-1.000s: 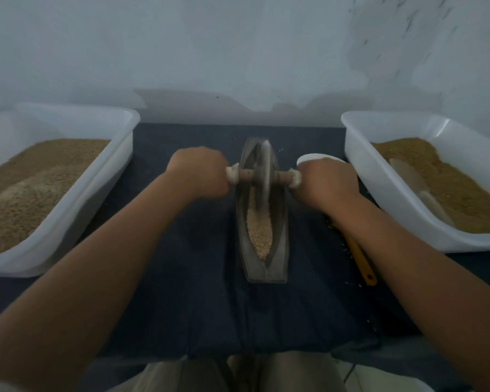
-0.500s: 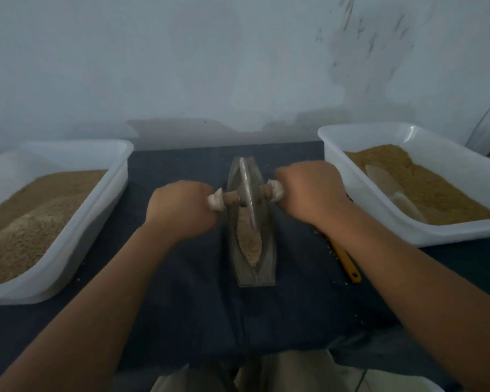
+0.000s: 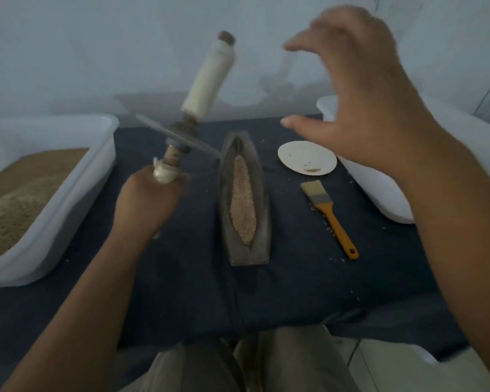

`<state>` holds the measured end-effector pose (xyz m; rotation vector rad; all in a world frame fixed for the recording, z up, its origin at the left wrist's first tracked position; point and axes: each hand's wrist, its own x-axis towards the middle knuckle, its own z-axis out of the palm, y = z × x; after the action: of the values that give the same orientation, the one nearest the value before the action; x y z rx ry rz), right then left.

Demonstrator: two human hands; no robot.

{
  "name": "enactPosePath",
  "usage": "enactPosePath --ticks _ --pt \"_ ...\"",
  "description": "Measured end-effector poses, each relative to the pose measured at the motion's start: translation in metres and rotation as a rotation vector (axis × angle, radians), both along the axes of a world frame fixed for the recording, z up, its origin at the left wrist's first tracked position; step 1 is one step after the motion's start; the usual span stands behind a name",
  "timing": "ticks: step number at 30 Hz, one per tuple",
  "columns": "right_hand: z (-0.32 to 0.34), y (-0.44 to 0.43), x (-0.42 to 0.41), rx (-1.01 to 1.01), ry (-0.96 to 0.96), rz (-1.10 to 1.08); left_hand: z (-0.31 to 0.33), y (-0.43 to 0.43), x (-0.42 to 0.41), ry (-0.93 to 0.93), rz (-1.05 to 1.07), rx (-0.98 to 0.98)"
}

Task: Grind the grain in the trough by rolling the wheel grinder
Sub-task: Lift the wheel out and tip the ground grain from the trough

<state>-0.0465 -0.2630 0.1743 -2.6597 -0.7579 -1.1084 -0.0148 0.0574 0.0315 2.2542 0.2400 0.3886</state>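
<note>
Left hand [image 3: 150, 202] lifted wheel grinder [image 3: 181, 137] off trough [image 3: 246, 193]; right hand [image 3: 359, 108] released.

A dull grey metal disc [image 3: 178, 137] sits on a rough wooden axle, its grips [image 3: 208, 80] wrapped in off-white matt cloth or tape. The trough [image 3: 227, 210] beside it is dark, matt metal, worn and unpolished, holding coarse, grainy pinkish-tan grain [image 3: 242, 202]. A dark blue woven cloth [image 3: 195, 292] covers the table, soft and matt, with slight creases at the near edge. The two tubs [image 3: 77, 190] are translucent white plastic, smooth with a faint sheen; the left one holds sandy, granular brown meal. The plate [image 3: 307, 157] looks smooth and white. The brush [image 3: 328, 210] has pale bristles, a grey metal ferrule and a glossy orange handle.
</note>
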Motion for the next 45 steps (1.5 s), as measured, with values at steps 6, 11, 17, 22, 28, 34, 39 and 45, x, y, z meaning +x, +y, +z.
enactPosePath --ticks 6,11,17,22,28,34,39,45 --pt "-0.087 -0.023 -0.006 0.421 0.384 -0.108 -0.011 0.031 -0.003 0.125 0.068 -0.155" --pt "-0.144 -0.010 0.000 0.515 0.662 -0.162 -0.022 0.030 -0.006 0.214 0.052 -0.139" --pt "-0.160 0.021 0.010 0.581 1.031 -0.166 -0.029 0.023 -0.004 0.268 0.069 -0.099" --pt "-0.160 0.046 0.017 0.727 1.208 -0.118 -0.024 0.022 -0.003 0.314 0.111 0.285" --pt "-0.166 0.055 0.019 0.875 1.310 -0.076 -0.028 0.022 -0.007 0.225 0.091 0.271" --pt "-0.172 0.061 0.017 0.972 1.260 -0.083 -0.036 0.012 -0.011 0.199 0.055 0.185" --pt "-0.174 0.064 0.013 1.014 1.182 -0.115 -0.027 0.011 -0.024 0.115 0.114 0.224" --pt "-0.165 0.055 -0.002 1.056 1.163 -0.078 -0.012 -0.041 -0.052 -0.039 -0.060 -0.351"
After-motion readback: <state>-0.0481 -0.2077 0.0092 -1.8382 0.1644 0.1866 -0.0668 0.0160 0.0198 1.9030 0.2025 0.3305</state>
